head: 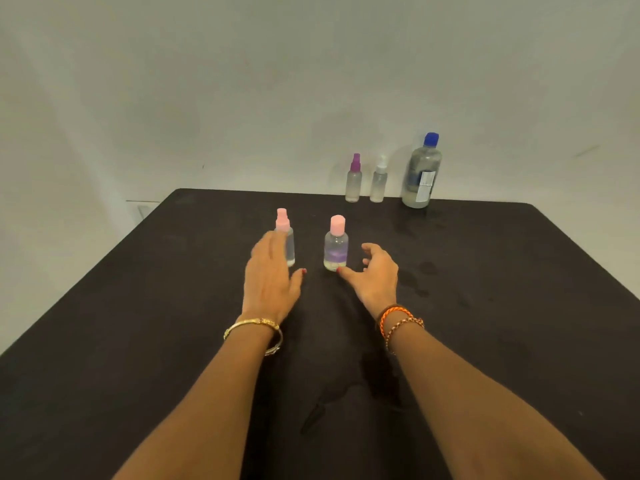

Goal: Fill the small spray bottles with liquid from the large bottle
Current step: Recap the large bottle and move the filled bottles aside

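Both hands spread, empty: left hand (272,271) beside the spray bottle (286,237), right hand (375,275) beside the pink-capped bottle (336,244); a careless reach could topple either.

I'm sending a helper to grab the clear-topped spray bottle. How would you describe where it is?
Look along the far edge of the black table, by the wall. Left of the large blue-capped bottle stand two small sprayers; take the clear-topped spray bottle, nearer the large bottle, not the purple-topped one.
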